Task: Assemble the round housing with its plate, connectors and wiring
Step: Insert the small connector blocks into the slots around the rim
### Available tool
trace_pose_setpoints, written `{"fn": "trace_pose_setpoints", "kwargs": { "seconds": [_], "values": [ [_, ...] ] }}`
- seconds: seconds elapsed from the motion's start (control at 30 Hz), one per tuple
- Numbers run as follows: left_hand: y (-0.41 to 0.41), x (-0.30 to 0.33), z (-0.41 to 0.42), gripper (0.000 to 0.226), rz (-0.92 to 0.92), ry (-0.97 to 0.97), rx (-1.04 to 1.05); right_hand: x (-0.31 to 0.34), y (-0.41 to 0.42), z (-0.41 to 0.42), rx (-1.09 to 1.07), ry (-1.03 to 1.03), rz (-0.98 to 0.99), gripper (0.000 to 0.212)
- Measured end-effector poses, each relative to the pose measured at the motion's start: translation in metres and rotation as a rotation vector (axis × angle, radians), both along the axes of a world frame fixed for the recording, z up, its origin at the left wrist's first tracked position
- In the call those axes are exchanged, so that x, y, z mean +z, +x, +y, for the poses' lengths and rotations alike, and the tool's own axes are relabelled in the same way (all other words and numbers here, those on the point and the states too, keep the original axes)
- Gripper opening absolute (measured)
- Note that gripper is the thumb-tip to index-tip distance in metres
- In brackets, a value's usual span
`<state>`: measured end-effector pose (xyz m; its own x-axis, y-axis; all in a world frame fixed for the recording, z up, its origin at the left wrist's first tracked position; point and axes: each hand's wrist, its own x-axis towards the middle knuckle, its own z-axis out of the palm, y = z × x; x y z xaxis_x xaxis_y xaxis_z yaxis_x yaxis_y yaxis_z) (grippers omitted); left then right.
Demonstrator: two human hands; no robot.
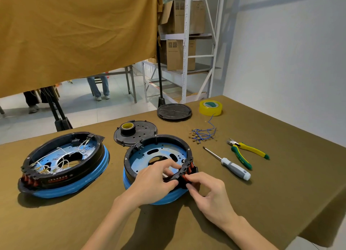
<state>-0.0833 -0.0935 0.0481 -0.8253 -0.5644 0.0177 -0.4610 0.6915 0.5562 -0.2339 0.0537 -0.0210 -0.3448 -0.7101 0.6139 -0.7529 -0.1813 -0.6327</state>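
Connector-fitting step in hand: round housing (157, 156) sits mid-desk, left hand (155, 182) steadying its rim at five o'clock, right hand (207, 191) pinching a red connector (185, 177) there; blue wiring (203, 134), at one o'clock, likely follows once seated

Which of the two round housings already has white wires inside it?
The left housing, which no hand touches. The right housing, under both hands, shows only its bare blue plate.

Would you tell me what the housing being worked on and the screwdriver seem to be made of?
Housing: black ring looks like matte moulded plastic; the blue plate inside reflects light like coated metal, though uncertain. Screwdriver: shiny, probably steel shaft, grey-and-white handle likely plastic or rubber.
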Motion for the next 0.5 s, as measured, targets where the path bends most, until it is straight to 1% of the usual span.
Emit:
{"fn": "trace_pose_setpoints", "kwargs": {
  "seconds": [0.3,0.5],
  "values": [
    [-0.0002,-0.0009,-0.0010,0.039,-0.008,0.031,-0.014,-0.0005,-0.0001,-0.0015,0.001,-0.006,-0.050,0.029],
    [-0.0021,-0.0018,-0.0010,0.039,0.020,0.043,-0.016,0.0017,-0.0003,-0.0023,0.007,0.063,-0.100,0.027]
  ]
}}
